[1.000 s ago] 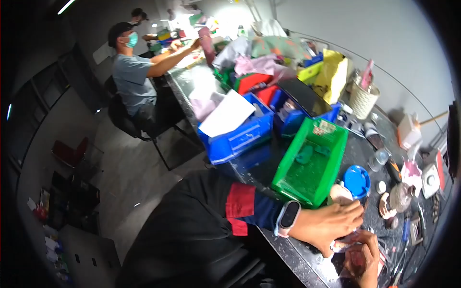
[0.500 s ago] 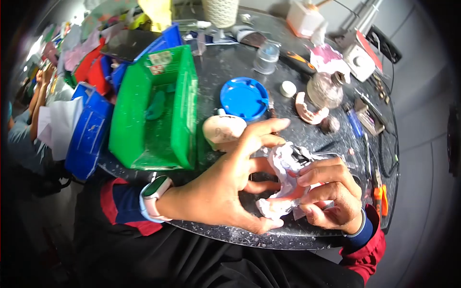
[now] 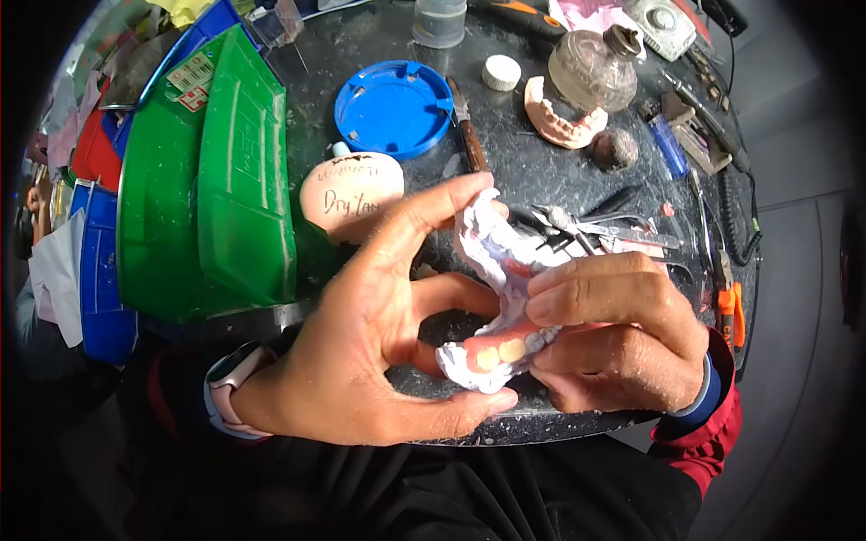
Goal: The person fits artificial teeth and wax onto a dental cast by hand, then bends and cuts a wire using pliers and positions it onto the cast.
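Observation:
A white plaster dental model [image 3: 484, 233] is held up over the bench, horseshoe-shaped, with a pink denture base and yellowish teeth [image 3: 501, 353] on its near arm. My left hand [image 3: 365, 329] grips it from the left, index finger at the far end and thumb at the near end. From the right, my right hand [image 3: 622, 329] pinches the model's other side, the fingertips against the pink and white part. Those fingers cover part of the arch. Beyond my left hand sits a pinkish plaster block [image 3: 352, 194] with handwriting on it.
A tall green bin [image 3: 244, 180] stands at left, beside blue bins [image 3: 99, 270]. Farther back are a blue round lid [image 3: 394, 110], a wood-handled knife [image 3: 471, 140], a glass burner [image 3: 591, 72] and a pink dental cast [image 3: 561, 122]. Metal tools [image 3: 631, 236] lie behind my right hand; orange-handled pliers [image 3: 727, 302] lie at right.
The view has moved closer and shifted. The model has tilted, so the pink base and yellowish teeth now show more plainly. Both hands still hold it.

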A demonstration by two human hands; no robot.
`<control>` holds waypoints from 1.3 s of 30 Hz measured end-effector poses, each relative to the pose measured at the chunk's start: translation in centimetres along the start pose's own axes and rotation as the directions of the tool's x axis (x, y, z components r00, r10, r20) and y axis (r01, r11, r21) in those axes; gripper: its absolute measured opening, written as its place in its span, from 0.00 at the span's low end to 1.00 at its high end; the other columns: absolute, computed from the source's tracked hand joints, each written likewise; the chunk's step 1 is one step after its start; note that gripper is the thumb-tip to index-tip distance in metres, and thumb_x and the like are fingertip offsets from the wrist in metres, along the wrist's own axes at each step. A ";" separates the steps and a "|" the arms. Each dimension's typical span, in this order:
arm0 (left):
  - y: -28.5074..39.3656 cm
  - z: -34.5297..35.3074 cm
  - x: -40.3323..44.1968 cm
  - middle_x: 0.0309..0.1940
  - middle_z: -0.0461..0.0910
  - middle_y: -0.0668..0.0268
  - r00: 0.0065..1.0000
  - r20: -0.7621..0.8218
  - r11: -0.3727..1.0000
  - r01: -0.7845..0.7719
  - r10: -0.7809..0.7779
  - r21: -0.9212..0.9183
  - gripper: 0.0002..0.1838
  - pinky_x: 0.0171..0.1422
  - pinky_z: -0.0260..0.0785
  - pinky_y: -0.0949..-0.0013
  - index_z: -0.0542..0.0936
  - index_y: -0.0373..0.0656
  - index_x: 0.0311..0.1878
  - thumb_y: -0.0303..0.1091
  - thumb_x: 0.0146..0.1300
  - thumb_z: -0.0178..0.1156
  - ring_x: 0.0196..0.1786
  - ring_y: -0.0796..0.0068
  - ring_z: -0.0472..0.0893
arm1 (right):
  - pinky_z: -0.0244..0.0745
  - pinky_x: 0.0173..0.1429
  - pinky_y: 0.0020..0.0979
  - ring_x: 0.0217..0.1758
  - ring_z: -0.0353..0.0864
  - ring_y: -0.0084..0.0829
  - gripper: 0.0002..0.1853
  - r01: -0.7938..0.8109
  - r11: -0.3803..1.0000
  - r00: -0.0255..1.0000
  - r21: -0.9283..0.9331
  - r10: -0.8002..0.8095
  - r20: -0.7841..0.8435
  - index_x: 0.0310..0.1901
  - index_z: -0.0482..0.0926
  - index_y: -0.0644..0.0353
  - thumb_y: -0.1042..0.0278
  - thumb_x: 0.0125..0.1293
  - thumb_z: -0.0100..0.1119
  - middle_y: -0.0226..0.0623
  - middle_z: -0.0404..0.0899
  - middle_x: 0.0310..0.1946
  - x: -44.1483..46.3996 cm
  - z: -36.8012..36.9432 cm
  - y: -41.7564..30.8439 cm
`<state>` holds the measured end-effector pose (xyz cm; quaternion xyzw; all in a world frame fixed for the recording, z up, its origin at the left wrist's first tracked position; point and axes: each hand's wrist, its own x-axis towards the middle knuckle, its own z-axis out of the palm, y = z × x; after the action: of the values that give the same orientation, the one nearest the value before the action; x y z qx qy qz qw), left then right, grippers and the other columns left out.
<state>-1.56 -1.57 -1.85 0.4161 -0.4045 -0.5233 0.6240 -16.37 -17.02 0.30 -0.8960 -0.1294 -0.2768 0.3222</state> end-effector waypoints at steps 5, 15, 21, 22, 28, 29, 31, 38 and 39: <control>0.3 0.1 0.0 0.65 0.52 0.53 0.999 -0.007 0.999 0.046 -0.046 0.015 0.59 0.64 0.66 0.61 0.40 0.35 0.71 0.16 0.38 0.67 0.64 0.59 0.66 | 0.80 0.42 0.31 0.40 0.82 0.34 0.12 -0.028 1.000 0.997 0.003 0.028 -0.066 0.26 0.78 0.61 0.78 0.41 0.74 0.42 0.78 0.38 -0.3 0.7 0.2; 0.3 0.3 -0.1 0.65 0.51 0.50 0.995 -0.015 0.995 0.101 -0.101 0.012 0.51 0.63 0.67 0.63 0.40 0.33 0.71 0.18 0.43 0.57 0.63 0.60 0.67 | 0.79 0.37 0.27 0.37 0.81 0.30 0.14 -0.099 0.985 0.994 0.143 0.103 -0.024 0.26 0.78 0.62 0.69 0.42 0.77 0.44 0.78 0.37 -0.2 0.5 0.5; 0.0 0.4 -0.3 0.66 0.52 0.50 0.991 -0.058 0.991 0.117 -0.120 -0.058 0.49 0.56 0.69 0.71 0.40 0.34 0.71 0.18 0.45 0.53 0.61 0.62 0.69 | 0.80 0.40 0.28 0.39 0.82 0.32 0.16 -0.092 0.986 0.995 0.138 0.096 -0.026 0.28 0.78 0.62 0.67 0.41 0.77 0.44 0.78 0.38 -0.2 0.3 0.4; 0.0 0.5 -0.3 0.66 0.52 0.50 0.991 -0.060 0.991 0.116 -0.120 -0.065 0.49 0.55 0.69 0.72 0.40 0.34 0.71 0.18 0.45 0.53 0.60 0.63 0.70 | 0.80 0.41 0.28 0.40 0.82 0.32 0.16 -0.091 0.985 0.994 0.150 0.098 -0.039 0.28 0.78 0.62 0.67 0.41 0.77 0.44 0.78 0.38 -0.3 0.4 0.5; 0.1 0.4 -0.3 0.66 0.52 0.51 0.993 -0.035 0.991 0.109 -0.111 -0.075 0.49 0.54 0.69 0.75 0.40 0.34 0.71 0.19 0.45 0.53 0.60 0.64 0.70 | 0.81 0.41 0.30 0.40 0.82 0.34 0.17 -0.055 0.990 0.998 0.130 0.058 -0.017 0.31 0.79 0.64 0.66 0.41 0.77 0.44 0.78 0.38 -0.4 0.1 0.8; 0.1 0.4 -0.4 0.66 0.52 0.51 0.993 -0.028 0.991 0.110 -0.113 -0.078 0.49 0.54 0.69 0.75 0.40 0.34 0.71 0.19 0.45 0.53 0.60 0.64 0.70 | 0.81 0.41 0.30 0.39 0.82 0.34 0.17 -0.040 0.991 0.999 0.125 0.042 -0.012 0.32 0.80 0.64 0.67 0.42 0.77 0.44 0.78 0.38 -0.3 0.1 0.8; 0.2 0.4 -0.4 0.67 0.51 0.51 0.992 -0.028 0.987 0.121 -0.124 -0.102 0.49 0.54 0.69 0.74 0.40 0.33 0.71 0.19 0.45 0.53 0.61 0.63 0.70 | 0.81 0.41 0.30 0.39 0.82 0.35 0.17 -0.011 0.992 1.000 0.124 0.012 -0.014 0.33 0.81 0.66 0.67 0.42 0.77 0.44 0.78 0.38 -0.4 0.2 1.0; 0.9 0.9 -0.1 0.67 0.50 0.51 0.973 -0.076 0.946 0.190 -0.217 -0.262 0.50 0.60 0.67 0.66 0.39 0.34 0.71 0.21 0.46 0.55 0.62 0.60 0.68 | 0.81 0.41 0.31 0.38 0.82 0.35 0.15 -0.011 0.991 0.999 0.136 0.015 -0.029 0.32 0.82 0.68 0.69 0.45 0.76 0.44 0.77 0.37 -0.4 0.2 0.9; 1.4 1.2 0.1 0.67 0.50 0.50 0.958 -0.104 0.906 0.214 -0.269 -0.365 0.50 0.61 0.67 0.65 0.39 0.34 0.71 0.22 0.46 0.55 0.63 0.59 0.67 | 0.81 0.41 0.31 0.38 0.82 0.34 0.15 -0.021 0.990 0.999 0.136 0.025 -0.025 0.32 0.82 0.68 0.68 0.45 0.76 0.43 0.77 0.37 -0.5 0.2 0.9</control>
<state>-2.27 -1.65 -0.15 0.3839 -0.2013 -0.6270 0.6473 -16.31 -17.58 -0.51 -0.8696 -0.1333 -0.2755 0.3873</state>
